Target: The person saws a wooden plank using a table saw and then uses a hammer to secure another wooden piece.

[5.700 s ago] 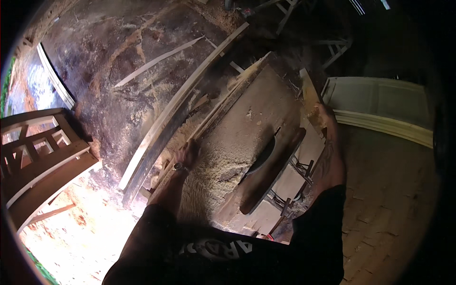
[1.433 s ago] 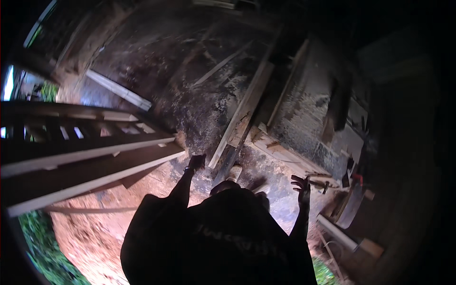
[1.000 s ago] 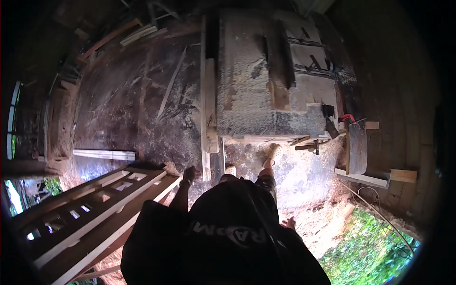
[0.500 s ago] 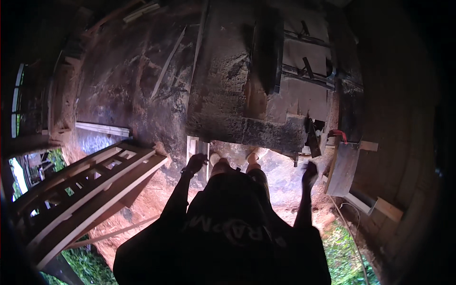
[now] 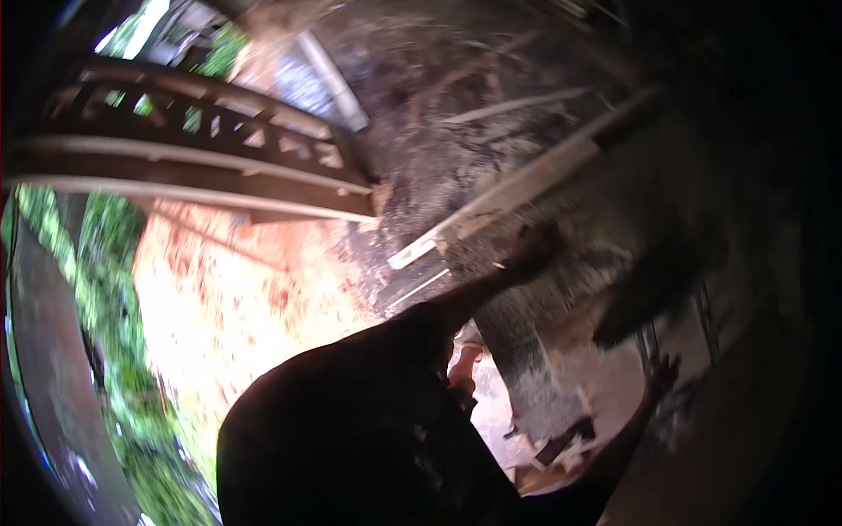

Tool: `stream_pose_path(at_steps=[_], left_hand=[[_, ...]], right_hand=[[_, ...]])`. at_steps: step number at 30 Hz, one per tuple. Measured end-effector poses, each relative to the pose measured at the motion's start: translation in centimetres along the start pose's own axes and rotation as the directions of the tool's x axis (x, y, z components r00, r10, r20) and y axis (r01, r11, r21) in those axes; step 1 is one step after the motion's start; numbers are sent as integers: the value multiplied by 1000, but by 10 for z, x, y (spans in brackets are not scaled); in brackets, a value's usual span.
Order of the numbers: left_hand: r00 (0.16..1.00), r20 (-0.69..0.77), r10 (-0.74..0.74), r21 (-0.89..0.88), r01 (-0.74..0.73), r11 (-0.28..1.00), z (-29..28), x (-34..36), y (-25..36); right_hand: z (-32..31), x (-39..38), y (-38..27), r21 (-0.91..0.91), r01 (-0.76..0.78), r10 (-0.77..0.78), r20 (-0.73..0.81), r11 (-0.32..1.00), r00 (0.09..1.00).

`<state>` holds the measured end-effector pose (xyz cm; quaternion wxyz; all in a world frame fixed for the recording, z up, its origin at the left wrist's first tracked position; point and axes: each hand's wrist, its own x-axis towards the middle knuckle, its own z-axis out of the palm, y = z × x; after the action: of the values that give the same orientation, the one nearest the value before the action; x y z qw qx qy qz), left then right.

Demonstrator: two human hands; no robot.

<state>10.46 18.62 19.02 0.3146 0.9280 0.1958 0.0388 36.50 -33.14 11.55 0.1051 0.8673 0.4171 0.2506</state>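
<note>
My left hand point(image 5: 537, 247) is stretched over the dark, dusty workbench point(image 5: 517, 333), beside a long pale board point(image 5: 517, 193). Blur and shadow smear its fingers, so I cannot tell whether it touches the bench or holds anything. My right hand point(image 5: 664, 375) is out over the bench's right part with its fingers apart and nothing visible in them. It is nearest to two dark thin bars point(image 5: 647, 346). Between the two hands lies a long dark timber piece point(image 5: 645, 294), blurred.
A wooden frame with slats point(image 5: 202, 140) leans at the left. Loose strips, one pale point(image 5: 333, 81) and one thin point(image 5: 517, 103), lie on the dark floor. A small dark wooden piece point(image 5: 564, 441) rests near the bench's lower edge. Sunlit reddish ground point(image 5: 237, 307) and greenery point(image 5: 114, 289) are at left.
The view has swung round, so the slatted frame appears higher and the bench lies to the right. Both my hands have moved from beside my body out over the bench. My right hand's fingers have spread.
</note>
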Motion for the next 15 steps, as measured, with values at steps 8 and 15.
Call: stream_pose_path(at_steps=[8,15], left_hand=[[904,-421,-72,230,183,956,-1,58,-19],[926,-371,-71,197,153,968,12,74,8]], right_hand=[[33,-10,-3,0,52,-49,344,999,938],[-34,1,52,231,76,-141,281,970,949]])
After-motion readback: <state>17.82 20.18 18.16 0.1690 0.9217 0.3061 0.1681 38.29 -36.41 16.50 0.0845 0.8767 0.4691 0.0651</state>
